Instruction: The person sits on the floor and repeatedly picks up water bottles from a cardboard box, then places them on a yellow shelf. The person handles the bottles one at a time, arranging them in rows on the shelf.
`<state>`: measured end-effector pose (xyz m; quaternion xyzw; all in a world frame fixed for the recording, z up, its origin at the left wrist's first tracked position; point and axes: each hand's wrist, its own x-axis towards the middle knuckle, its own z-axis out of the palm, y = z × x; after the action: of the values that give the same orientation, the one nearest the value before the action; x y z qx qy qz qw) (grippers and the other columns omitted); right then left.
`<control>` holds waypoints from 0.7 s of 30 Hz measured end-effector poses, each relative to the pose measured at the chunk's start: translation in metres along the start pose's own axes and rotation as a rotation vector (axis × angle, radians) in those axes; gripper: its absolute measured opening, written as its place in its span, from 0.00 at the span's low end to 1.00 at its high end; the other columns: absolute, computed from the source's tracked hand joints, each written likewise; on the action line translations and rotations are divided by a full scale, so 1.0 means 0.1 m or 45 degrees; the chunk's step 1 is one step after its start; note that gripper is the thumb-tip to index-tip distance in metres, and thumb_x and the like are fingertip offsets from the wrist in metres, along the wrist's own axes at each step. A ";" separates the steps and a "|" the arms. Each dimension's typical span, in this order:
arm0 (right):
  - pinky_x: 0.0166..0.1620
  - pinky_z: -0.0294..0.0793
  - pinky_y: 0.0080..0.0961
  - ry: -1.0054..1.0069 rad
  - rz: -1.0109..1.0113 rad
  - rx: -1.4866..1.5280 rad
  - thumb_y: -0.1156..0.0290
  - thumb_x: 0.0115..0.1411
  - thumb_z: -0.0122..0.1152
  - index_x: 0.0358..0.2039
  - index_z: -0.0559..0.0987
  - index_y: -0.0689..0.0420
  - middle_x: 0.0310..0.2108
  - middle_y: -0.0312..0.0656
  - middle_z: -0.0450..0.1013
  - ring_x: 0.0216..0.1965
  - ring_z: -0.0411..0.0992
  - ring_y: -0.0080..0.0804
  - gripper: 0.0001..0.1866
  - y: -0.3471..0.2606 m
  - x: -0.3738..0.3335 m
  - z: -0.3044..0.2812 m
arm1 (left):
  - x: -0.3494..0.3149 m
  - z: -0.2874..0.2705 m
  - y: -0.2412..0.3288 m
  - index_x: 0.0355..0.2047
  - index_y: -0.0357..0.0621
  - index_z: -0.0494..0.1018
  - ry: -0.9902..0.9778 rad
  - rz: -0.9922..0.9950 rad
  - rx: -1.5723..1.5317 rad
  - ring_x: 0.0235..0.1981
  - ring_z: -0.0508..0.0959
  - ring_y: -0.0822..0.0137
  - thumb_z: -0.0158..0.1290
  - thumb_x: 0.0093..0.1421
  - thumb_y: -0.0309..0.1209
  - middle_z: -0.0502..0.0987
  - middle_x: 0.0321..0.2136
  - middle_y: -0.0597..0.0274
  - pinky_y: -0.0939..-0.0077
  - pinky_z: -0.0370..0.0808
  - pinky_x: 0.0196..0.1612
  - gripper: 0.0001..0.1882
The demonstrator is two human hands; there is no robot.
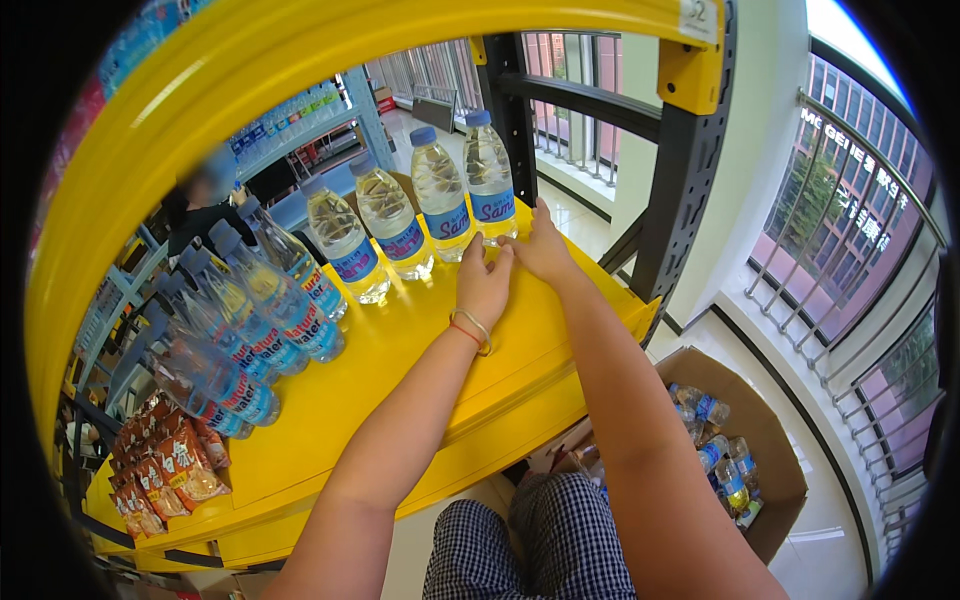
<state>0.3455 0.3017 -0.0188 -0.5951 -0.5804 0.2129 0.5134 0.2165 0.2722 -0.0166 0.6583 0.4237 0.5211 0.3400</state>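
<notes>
Four clear water bottles with blue caps and blue labels stand upright in a slanting row on the yellow shelf (pixel 420 365). My right hand (pixel 542 248) is at the foot of the rightmost water bottle (pixel 488 170), thumb in front and fingers stretched along its right side; it does not lift it. Beside it, my left hand (pixel 485 285) reaches toward the base of the neighbouring water bottle (pixel 440 195), its fingers apart. The thumb side of each hand nearly meets the other. Whether the fingertips press on the bottles, I cannot tell.
Left of the row stand several clear bottles with blue-and-red labels (pixel 265 345), then brown snack packets (pixel 175 470). A black upright post (pixel 665 190) bounds the shelf's right end; a yellow beam (pixel 300 45) arches above. A cardboard box (pixel 780 465) of bottles sits on the floor.
</notes>
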 end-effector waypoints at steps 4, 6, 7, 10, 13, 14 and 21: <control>0.61 0.56 0.36 -0.001 0.010 0.211 0.63 0.51 0.65 0.64 0.42 0.63 0.62 0.62 0.48 0.62 0.53 0.50 0.50 0.26 -0.22 -0.24 | -0.06 0.02 0.13 0.57 0.28 0.57 -0.074 -0.020 -0.305 0.56 0.67 0.58 0.50 0.59 0.36 0.65 0.54 0.43 0.72 0.63 0.56 0.31; 0.62 0.55 0.35 -0.098 -0.037 0.177 0.64 0.53 0.64 0.63 0.43 0.62 0.62 0.60 0.49 0.63 0.51 0.48 0.48 0.19 -0.58 -0.37 | -0.41 -0.02 0.40 0.57 0.31 0.59 -0.143 -0.069 -0.443 0.57 0.65 0.63 0.48 0.62 0.35 0.65 0.55 0.49 0.74 0.61 0.57 0.27; 0.62 0.54 0.34 -0.169 -0.044 0.175 0.64 0.54 0.64 0.63 0.43 0.62 0.62 0.60 0.49 0.64 0.50 0.47 0.47 0.05 -0.85 -0.35 | -0.60 -0.12 0.40 0.56 0.32 0.61 -0.137 -0.036 -0.549 0.56 0.66 0.64 0.48 0.63 0.35 0.66 0.54 0.51 0.75 0.62 0.57 0.25; 0.59 0.59 0.30 -0.267 0.008 0.602 0.69 0.58 0.59 0.62 0.48 0.60 0.60 0.54 0.55 0.60 0.56 0.39 0.38 -0.14 -1.78 -0.58 | -1.44 -0.31 0.67 0.52 0.35 0.65 -0.325 -0.062 -0.573 0.51 0.69 0.65 0.44 0.65 0.36 0.70 0.50 0.55 0.73 0.64 0.56 0.20; 0.55 0.64 0.27 -0.307 0.107 0.788 0.72 0.61 0.54 0.60 0.54 0.59 0.53 0.47 0.65 0.54 0.64 0.31 0.30 0.14 -2.89 -0.84 | -2.36 -0.35 0.65 0.51 0.35 0.66 -0.492 -0.306 -0.642 0.49 0.71 0.66 0.42 0.66 0.36 0.71 0.47 0.55 0.73 0.67 0.54 0.19; 0.54 0.65 0.27 -0.251 0.278 0.738 0.71 0.61 0.55 0.60 0.56 0.59 0.51 0.45 0.68 0.52 0.66 0.30 0.29 0.37 -3.28 -0.99 | -2.59 -0.31 0.54 0.51 0.35 0.66 -0.577 -0.406 -0.673 0.48 0.72 0.68 0.42 0.66 0.35 0.72 0.46 0.56 0.73 0.68 0.53 0.19; 0.43 0.72 0.26 0.333 1.284 0.081 0.72 0.55 0.58 0.42 0.74 0.64 0.38 0.43 0.75 0.38 0.72 0.29 0.15 1.91 -5.79 -1.36 | -3.52 0.18 -0.04 0.47 0.37 0.69 -0.703 -1.068 -1.017 0.43 0.74 0.69 0.42 0.65 0.31 0.74 0.40 0.59 0.74 0.73 0.48 0.14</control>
<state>0.4148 -0.2360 -0.3290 -0.8064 -0.1458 0.3752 0.4333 0.1988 -0.0474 -0.1638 0.3691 0.3153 0.2729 0.8306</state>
